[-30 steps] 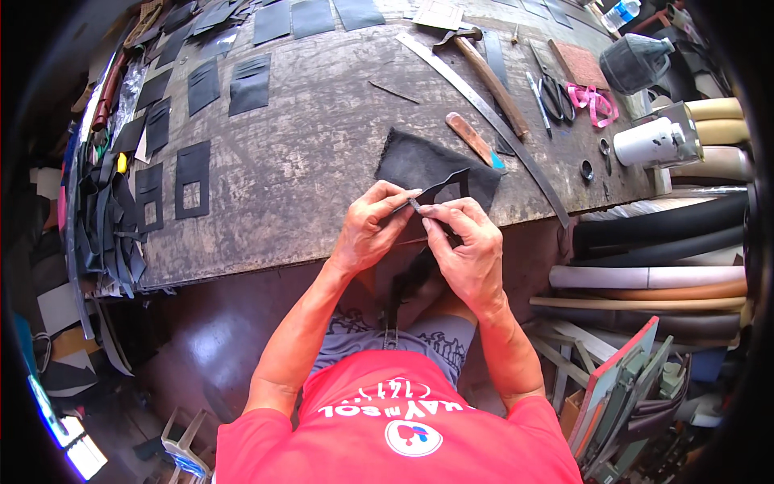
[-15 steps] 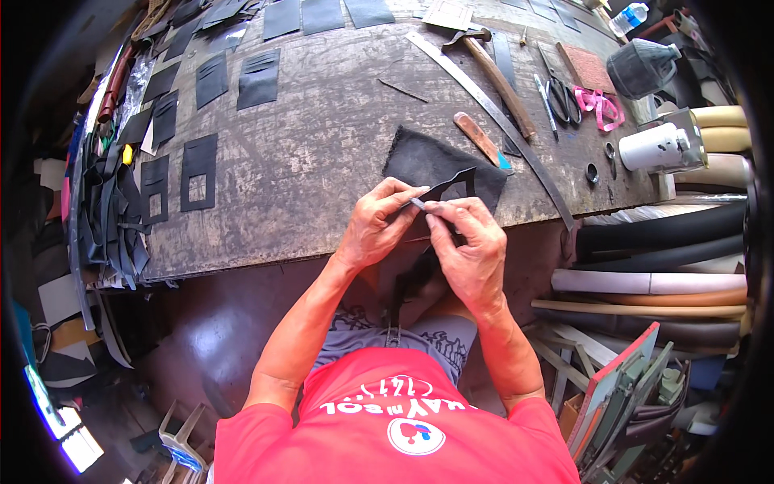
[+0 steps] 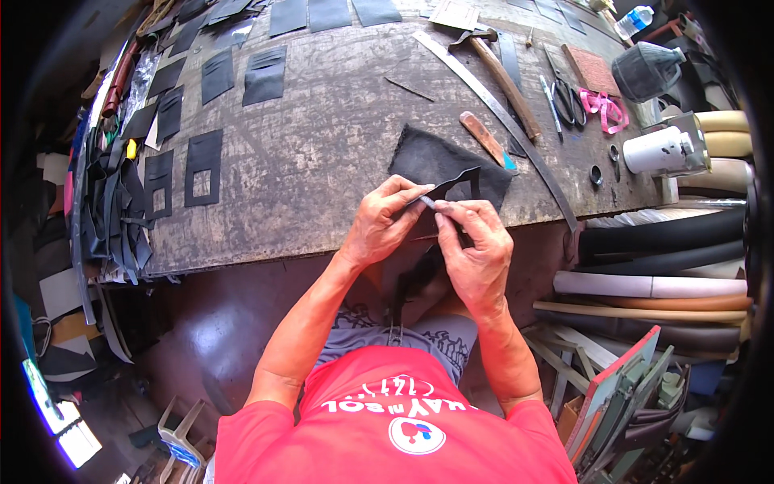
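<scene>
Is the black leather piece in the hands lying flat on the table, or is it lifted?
Partly lifted. The left hand and right hand pinch the black leather piece at its near edge above the worn table; its far part rests there.

A leather workshop was indicated by a worn bench strewn with cut pieces, hammer, scissors, rolls.

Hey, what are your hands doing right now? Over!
Left hand and right hand both pinch black leather piece at workbench edge. Wooden-handled knife beyond, clear.

Black leather strip, curved, pinched at table edge over black sheet.
</scene>
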{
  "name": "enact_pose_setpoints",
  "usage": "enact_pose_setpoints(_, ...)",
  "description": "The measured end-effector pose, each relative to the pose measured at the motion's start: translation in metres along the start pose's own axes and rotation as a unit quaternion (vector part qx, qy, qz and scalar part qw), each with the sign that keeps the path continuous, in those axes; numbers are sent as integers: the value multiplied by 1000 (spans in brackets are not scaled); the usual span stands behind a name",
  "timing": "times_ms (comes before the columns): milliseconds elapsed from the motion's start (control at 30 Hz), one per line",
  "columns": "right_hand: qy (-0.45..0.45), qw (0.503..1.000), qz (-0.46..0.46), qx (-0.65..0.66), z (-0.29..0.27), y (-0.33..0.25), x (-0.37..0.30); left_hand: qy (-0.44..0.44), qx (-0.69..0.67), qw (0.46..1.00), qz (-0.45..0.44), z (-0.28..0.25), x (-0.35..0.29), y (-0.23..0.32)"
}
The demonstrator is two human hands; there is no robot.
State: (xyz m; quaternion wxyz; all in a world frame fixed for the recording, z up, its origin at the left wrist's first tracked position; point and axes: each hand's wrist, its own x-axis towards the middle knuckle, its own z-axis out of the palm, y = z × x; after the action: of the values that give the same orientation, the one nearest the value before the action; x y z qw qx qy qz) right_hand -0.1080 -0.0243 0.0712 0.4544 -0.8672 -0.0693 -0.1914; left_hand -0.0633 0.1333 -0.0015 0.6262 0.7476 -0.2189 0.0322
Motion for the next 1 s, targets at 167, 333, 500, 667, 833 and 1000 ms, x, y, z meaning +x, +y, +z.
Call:
enact_pose_setpoints(167,-20,999,-27,-11,5,-1,-3,-3,-4,1000,-5,0,-2,-3)
enact_pose_setpoints(333,0,999,-32,1,4,-7,-3,-1,-4,1000,-3,-1,-2,-3)
enact_pose_setpoints(500,0,1000,-21,0,6,-5,-5,-6,1,1000,-8,-1,-1,-1)
enact_pose_setpoints(667,-11,1000,-18,14,8,-9,-11,-5,-11,1000,-18,-1,-2,-3)
enact_pose_setpoints(833,-11,1000,-12,7,7,-9,-9,-7,5,1000,-12,-1,-1,0)
enact_pose_setpoints(1000,8,998,7,-61,-1,9,0,8,16,1000,3,1,-1,-1)
